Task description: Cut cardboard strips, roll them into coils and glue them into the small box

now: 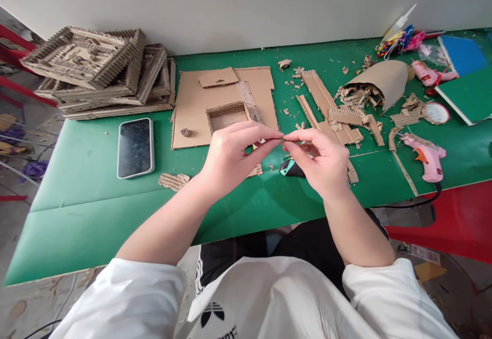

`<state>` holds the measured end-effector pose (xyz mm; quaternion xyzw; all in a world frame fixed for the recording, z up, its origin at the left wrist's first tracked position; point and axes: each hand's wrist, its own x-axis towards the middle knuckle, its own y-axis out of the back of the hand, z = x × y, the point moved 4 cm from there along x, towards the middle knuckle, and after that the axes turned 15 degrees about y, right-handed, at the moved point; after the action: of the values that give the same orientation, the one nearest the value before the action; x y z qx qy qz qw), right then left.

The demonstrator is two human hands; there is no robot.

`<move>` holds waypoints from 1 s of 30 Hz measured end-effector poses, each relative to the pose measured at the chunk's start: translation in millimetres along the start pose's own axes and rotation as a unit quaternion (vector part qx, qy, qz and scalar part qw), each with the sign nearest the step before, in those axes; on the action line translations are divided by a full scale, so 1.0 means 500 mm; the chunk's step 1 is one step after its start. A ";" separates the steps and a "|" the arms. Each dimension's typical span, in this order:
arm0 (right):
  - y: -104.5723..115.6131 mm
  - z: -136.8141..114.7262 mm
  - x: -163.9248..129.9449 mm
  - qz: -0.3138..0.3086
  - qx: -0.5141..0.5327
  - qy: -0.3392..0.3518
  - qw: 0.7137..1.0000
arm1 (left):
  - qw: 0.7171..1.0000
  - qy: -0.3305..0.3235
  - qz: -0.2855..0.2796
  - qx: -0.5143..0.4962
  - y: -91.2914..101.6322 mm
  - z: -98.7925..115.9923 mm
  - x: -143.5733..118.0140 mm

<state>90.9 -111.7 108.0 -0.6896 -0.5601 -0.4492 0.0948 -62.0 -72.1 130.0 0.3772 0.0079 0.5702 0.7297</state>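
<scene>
My left hand point(236, 149) and my right hand point(317, 154) meet fingertip to fingertip above the table. Both are closed in a pinch on a tiny brown piece of cardboard point(283, 141), mostly hidden by the fingers. Beyond my left hand, a small open cardboard box point(227, 116) rests on a flat cardboard sheet point(192, 101), with a clear ruler point(248, 96) beside it. A small rolled cardboard bit point(186, 132) sits near the sheet's front left. Partly hidden under my right hand lies a black and green utility knife point(291, 168).
Stacked corrugated cardboard frames point(96, 72) stand at back left, behind a phone point(135, 148). Cardboard strips point(321, 96) and scraps lie right of centre. A pink glue gun point(427, 157) with a cord lies farther right, near a paper cone of scraps point(384, 80) and a tape roll point(436, 113).
</scene>
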 end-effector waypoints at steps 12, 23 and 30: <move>-0.003 -0.003 -0.002 0.033 -0.040 0.044 0.998 | 1.000 0.019 0.009 0.000 -0.008 0.003 -0.007; -0.004 -0.006 0.000 0.035 -0.026 0.032 0.999 | 1.000 0.006 0.015 -0.015 -0.010 0.001 -0.007; 0.009 0.029 -0.001 0.032 0.054 -0.089 0.994 | 0.988 0.143 0.004 -0.063 -0.008 -0.023 0.007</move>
<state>102.3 -104.6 101.1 -0.7379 -0.5677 -0.3519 0.0963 -62.8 -63.2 121.0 0.2451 0.0750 0.6203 0.7413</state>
